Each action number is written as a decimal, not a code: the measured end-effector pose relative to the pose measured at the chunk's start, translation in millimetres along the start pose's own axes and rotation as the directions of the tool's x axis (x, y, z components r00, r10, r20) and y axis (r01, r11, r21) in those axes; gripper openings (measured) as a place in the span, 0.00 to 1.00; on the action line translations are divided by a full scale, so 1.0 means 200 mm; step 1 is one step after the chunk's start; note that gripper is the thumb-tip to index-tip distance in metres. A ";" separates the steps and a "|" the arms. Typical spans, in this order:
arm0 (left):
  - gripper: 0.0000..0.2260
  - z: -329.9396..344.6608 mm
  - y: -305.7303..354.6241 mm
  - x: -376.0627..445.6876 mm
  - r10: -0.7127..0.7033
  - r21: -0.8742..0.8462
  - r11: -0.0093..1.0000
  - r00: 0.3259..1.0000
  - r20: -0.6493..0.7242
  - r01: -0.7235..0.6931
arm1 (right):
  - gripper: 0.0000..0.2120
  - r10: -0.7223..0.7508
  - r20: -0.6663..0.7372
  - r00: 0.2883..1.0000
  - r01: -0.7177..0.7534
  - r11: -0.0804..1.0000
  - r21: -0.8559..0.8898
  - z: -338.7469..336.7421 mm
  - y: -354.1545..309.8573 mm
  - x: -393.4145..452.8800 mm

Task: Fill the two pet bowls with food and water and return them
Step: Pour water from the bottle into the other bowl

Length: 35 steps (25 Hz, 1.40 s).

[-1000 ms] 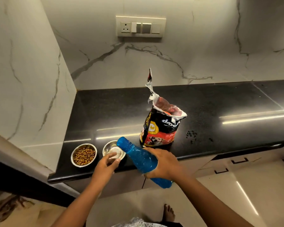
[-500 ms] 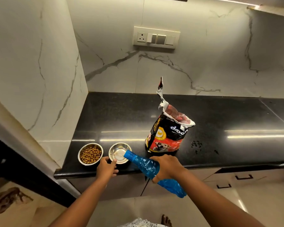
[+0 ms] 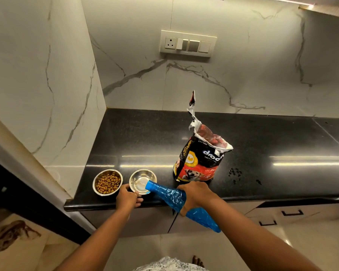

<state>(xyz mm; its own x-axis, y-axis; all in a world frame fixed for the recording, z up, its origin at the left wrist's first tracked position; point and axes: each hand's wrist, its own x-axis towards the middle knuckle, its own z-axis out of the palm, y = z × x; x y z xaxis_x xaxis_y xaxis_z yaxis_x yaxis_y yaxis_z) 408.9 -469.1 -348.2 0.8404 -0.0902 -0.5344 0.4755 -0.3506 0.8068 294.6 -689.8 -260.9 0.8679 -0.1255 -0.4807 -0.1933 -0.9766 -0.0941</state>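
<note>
Two small steel pet bowls stand near the front left corner of the black counter [image 3: 145, 137]. The left bowl [image 3: 107, 182] is full of brown kibble. The right bowl [image 3: 142, 180] shows a shiny inside with a little water. My right hand [image 3: 197, 194] grips a blue plastic bottle [image 3: 170, 196], tilted with its mouth over the right bowl's rim. My left hand [image 3: 127, 198] rests at the near edge of that bowl, its fingers on the rim. An open dog food bag [image 3: 200, 163] stands upright just right of the bowls.
A marble wall closes the counter on the left and behind, with a switch panel [image 3: 188, 44] high up. A few dark crumbs [image 3: 235, 173] lie right of the bag. Cabinet drawers [image 3: 292, 212] sit below the counter edge.
The bottle has tipped further down and its mouth has come over the right bowl. My left hand has settled on that bowl's near rim. The view has shifted lower.
</note>
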 end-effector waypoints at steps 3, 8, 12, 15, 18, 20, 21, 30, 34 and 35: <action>0.16 0.00 -0.01 0.00 0.004 0.006 1.000 1.000 0.001 -0.004 | 0.48 0.005 0.015 1.000 -0.004 1.000 -0.003 0.00 0.00 0.01; 0.16 -0.01 -0.02 0.01 0.010 -0.002 1.000 1.000 0.019 -0.010 | 0.48 0.010 0.027 1.000 -0.010 1.000 -0.012 0.00 0.00 0.02; 0.16 -0.02 -0.03 0.01 0.021 0.005 1.000 0.999 0.029 -0.021 | 0.49 0.005 0.036 0.999 -0.003 0.999 -0.041 -0.01 0.00 0.02; 0.16 -0.02 -0.03 0.01 0.017 -0.003 1.000 0.999 0.035 -0.017 | 0.49 0.010 0.045 0.999 -0.008 0.998 -0.056 -0.02 -0.01 0.02; 0.16 -0.02 -0.02 0.02 0.015 0.002 1.000 0.999 0.041 -0.015 | 0.48 0.005 0.034 0.999 -0.003 0.998 -0.061 -0.03 -0.02 0.02; 0.17 -0.02 -0.02 0.02 0.015 -0.002 1.000 0.999 0.044 -0.015 | 0.47 0.003 0.031 1.000 -0.001 0.998 -0.068 -0.03 -0.02 0.01; 0.17 -0.02 -0.02 0.02 0.015 -0.004 1.000 0.999 0.045 -0.015 | 0.47 0.003 0.030 1.000 0.000 0.997 -0.073 -0.03 -0.02 0.01; 0.18 -0.03 -0.02 0.01 0.015 -0.010 1.000 0.999 0.052 -0.015 | 0.50 0.019 0.059 0.998 -0.014 0.996 -0.091 -0.05 -0.02 0.01; 0.19 -0.03 -0.02 0.01 0.012 -0.017 1.000 0.998 0.056 -0.011 | 0.49 0.026 0.064 0.998 -0.020 0.995 -0.094 -0.06 -0.02 0.01; 0.19 -0.03 -0.02 0.01 0.009 -0.023 1.000 0.998 0.056 -0.008 | 0.48 0.025 0.062 0.998 -0.020 0.996 -0.088 -0.06 -0.02 0.01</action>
<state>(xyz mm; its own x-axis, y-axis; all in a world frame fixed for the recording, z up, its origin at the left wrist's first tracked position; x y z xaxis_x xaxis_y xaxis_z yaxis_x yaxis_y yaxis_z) 410.6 -463.0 -351.7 0.8289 -0.1455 -0.5402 0.4745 -0.3287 0.8166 302.3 -688.6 -251.6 0.8328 -0.1391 -0.5358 -0.1692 -0.9855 -0.0072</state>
